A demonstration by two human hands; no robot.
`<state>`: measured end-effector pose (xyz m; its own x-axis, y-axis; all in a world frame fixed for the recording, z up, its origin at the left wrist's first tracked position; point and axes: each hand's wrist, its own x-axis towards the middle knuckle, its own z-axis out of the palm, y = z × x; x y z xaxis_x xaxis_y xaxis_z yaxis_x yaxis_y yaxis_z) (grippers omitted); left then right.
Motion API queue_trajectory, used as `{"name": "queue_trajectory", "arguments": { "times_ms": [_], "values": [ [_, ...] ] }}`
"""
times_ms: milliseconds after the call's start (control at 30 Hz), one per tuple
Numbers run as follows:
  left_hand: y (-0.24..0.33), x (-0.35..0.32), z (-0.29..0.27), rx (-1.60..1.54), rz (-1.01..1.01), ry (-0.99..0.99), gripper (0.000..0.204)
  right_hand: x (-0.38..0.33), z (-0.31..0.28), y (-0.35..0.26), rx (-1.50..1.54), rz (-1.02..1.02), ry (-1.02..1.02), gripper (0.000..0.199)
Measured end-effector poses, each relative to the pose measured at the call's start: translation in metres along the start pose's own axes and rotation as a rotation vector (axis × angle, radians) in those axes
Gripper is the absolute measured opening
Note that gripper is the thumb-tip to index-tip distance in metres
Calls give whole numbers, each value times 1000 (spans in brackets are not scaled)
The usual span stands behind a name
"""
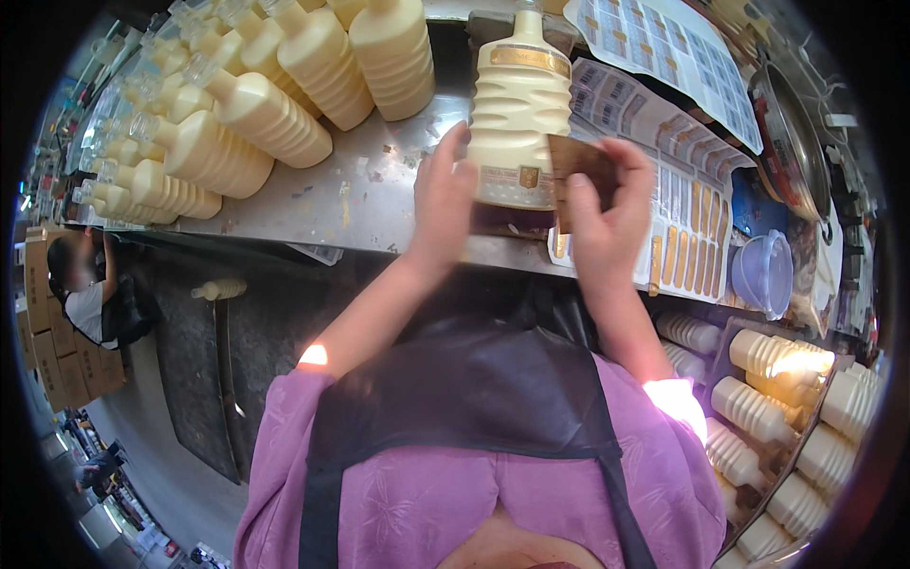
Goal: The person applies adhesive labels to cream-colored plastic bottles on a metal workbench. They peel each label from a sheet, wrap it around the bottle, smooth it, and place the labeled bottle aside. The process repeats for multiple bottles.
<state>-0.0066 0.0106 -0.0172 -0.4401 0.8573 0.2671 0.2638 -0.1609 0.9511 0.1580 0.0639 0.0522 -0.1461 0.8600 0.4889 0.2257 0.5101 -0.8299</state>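
A cream bottle (521, 104) with rippled sides lies in front of me, its neck pointing away. It bears a gold band label near the shoulder and a pale label with a gold emblem (529, 178) near the base. Along its left edge is my left hand (442, 194), fingers apart and slightly blurred; whether they touch the bottle I cannot tell. My right hand (611, 190) is closed on a flat brown piece (567, 171), pinched between thumb and fingers, its edge at the bottle's lower right side. What the piece is made of is unclear.
Several cream bottles (313, 62) crowd the metal table's (351, 180) left side. Gold sticker sheets (687, 237) lie right, beside a lilac bucket (761, 275). Crates of bottles (758, 398) stand lower right. One bottle (220, 289) lies below the table; a person (90, 294) is at far left.
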Motion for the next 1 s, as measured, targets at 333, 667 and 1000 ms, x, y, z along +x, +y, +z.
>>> {"name": "queue_trajectory", "arguments": {
  "times_ms": [333,667,1000],
  "values": [
    [-1,-1,3,143,-52,-104,60,-32,-11,42,-86,208,-49,38],
    [-4,-6,8,171,-3,-31,59,-29,-16,52,136,273,-11,42],
    [-8,-4,1,-71,-156,-160,60,-9,-6,68,-83,57,11,39]
  ]
}}
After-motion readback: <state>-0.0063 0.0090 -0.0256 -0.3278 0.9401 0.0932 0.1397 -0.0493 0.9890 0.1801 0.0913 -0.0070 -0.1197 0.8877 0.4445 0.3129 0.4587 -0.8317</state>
